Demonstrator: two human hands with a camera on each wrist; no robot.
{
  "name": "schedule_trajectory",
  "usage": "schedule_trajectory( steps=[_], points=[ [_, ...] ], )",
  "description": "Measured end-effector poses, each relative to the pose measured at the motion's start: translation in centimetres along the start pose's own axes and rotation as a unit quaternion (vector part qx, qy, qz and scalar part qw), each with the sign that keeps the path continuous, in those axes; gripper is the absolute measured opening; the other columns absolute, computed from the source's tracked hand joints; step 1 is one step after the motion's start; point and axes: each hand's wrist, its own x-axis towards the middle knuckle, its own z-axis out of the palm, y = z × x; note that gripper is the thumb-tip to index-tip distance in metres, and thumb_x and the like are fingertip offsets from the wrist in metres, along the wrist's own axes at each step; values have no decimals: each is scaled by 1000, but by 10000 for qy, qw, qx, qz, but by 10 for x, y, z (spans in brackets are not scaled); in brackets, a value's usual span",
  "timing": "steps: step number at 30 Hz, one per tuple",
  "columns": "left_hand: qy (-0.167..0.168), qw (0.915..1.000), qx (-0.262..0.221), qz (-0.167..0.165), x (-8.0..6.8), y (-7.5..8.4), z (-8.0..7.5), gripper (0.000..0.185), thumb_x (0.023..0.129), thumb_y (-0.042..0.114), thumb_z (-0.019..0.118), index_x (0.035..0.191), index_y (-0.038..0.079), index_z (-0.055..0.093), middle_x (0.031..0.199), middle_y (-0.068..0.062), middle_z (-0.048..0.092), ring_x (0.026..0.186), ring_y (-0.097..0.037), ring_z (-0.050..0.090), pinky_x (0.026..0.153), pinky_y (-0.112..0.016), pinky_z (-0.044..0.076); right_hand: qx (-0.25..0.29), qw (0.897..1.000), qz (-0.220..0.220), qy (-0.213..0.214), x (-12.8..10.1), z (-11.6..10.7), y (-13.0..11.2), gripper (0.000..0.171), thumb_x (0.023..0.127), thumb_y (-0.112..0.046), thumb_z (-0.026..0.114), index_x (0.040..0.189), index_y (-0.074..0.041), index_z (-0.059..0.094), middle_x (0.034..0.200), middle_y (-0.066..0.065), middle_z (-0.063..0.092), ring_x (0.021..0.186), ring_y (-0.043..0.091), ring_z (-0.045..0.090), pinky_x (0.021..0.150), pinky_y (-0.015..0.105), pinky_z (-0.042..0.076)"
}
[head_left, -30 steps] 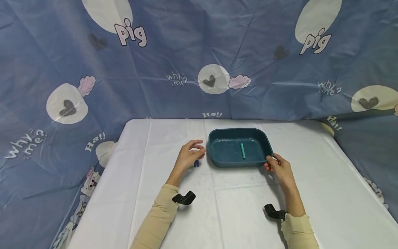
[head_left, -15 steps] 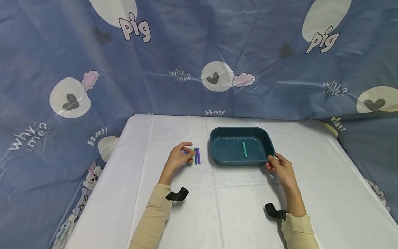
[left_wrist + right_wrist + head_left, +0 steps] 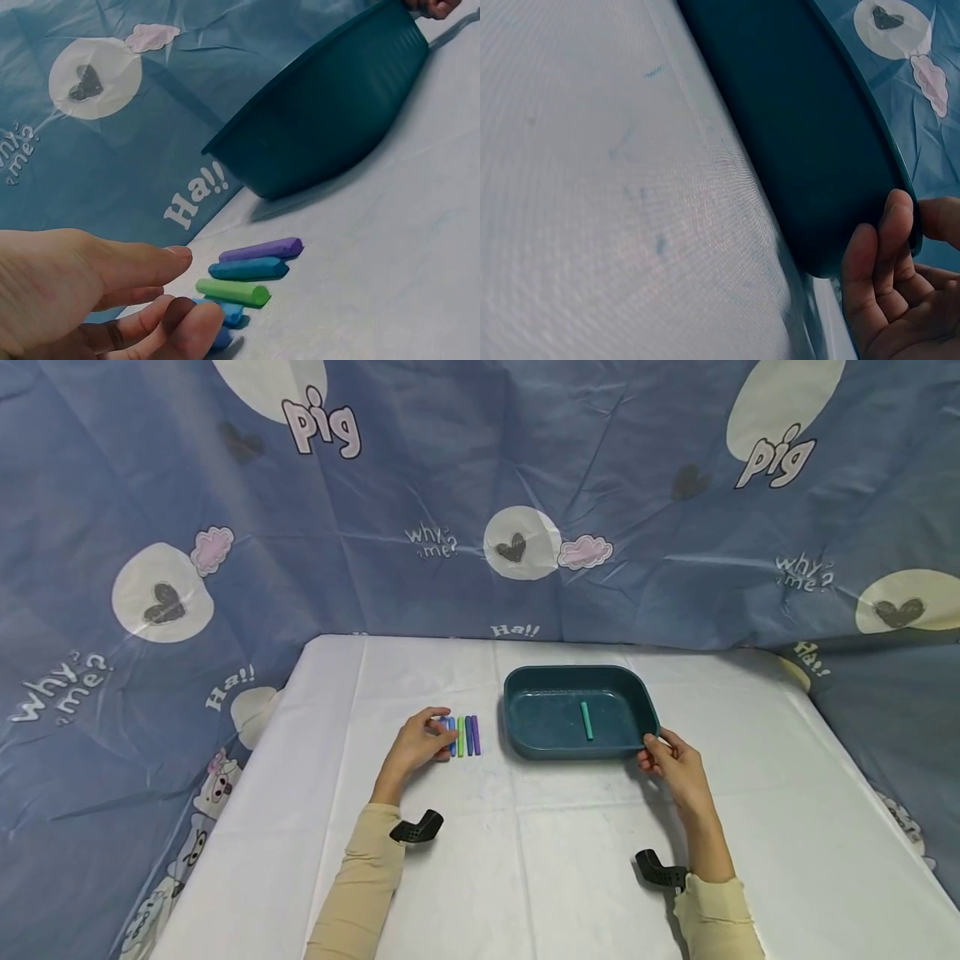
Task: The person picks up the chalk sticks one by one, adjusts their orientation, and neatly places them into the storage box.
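Note:
A row of several short sticks (image 3: pixel 463 736) lies on the white table left of a dark teal tray (image 3: pixel 525 689): purple (image 3: pixel 262 248), dark blue (image 3: pixel 247 268), green (image 3: pixel 232 291) and light blue ones (image 3: pixel 227 310). My left hand (image 3: pixel 442 739) sits at the row's left end with thumb and fingers apart, and a fingertip (image 3: pixel 201 321) rests by the leftmost blue stick. One teal-green stick (image 3: pixel 586 721) lies inside the tray. My right hand (image 3: pixel 648 752) grips the tray's near right corner, fingers (image 3: pixel 877 255) under the wall (image 3: pixel 810 150), thumb over the rim.
The white table cloth (image 3: pixel 570 860) is bordered behind and at both sides by a hanging blue patterned cloth (image 3: pixel 480 485). Black wrist mounts (image 3: pixel 416 830) sit on both cream sleeves.
My left hand has drawn back leftward from beside the tray to the left end of the stick row, uncovering the sticks. The right hand and tray have stayed put.

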Motion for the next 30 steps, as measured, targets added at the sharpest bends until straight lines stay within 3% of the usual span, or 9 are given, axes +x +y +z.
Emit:
schedule_trajectory(
  steps=[7, 12, 19, 23, 30],
  points=[
    [-82, 9992, 327, -222, -2, -7, -8, 52, 86, 14, 69, 134, 10, 49, 88, -5, 54, 59, -9, 60, 57, -24, 56, 129, 9999, 14, -74, 0, 1, 1, 59, 96, -26, 56, 139, 8, 35, 70, -11, 67, 62, -1, 62, 60, 15, 54],
    [-30, 9990, 451, -54, 0, -8, -11, 56, 86, 12, 69, 137, 9, 46, 89, -8, 57, 57, -9, 61, 56, -23, 55, 137, 9998, -13, -112, 1, 0, 0, 59, 96, -24, 55, 140, 9, 33, 70, -11, 67, 62, 0, 62, 62, 16, 54],
    [151, 9929, 1180, 40, 5, -7, -7, 64, 87, 18, 68, 143, 5, 39, 88, -6, 60, 53, -5, 59, 56, -18, 46, 91, 9999, 23, -123, 2, -2, -2, 61, 96, -26, 55, 141, 8, 32, 71, -11, 67, 63, 0, 63, 61, 15, 54],
    [182, 9908, 1336, 148, 7, -7, -5, 59, 88, 17, 67, 140, 4, 43, 87, -6, 59, 52, -4, 58, 55, -18, 44, 70, 9999, 0, -97, 2, -3, -2, 61, 96, -27, 55, 141, 8, 32, 71, -11, 67, 62, -1, 62, 60, 14, 53],
    [546, 9835, 1711, 239, 3, -5, -4, 53, 84, 19, 71, 131, 8, 51, 91, -7, 57, 52, -7, 59, 68, -24, 43, 98, 9998, 45, -167, 1, -3, -1, 62, 96, -27, 55, 141, 7, 32, 71, -11, 67, 62, 0, 62, 59, 14, 52]
  ],
)
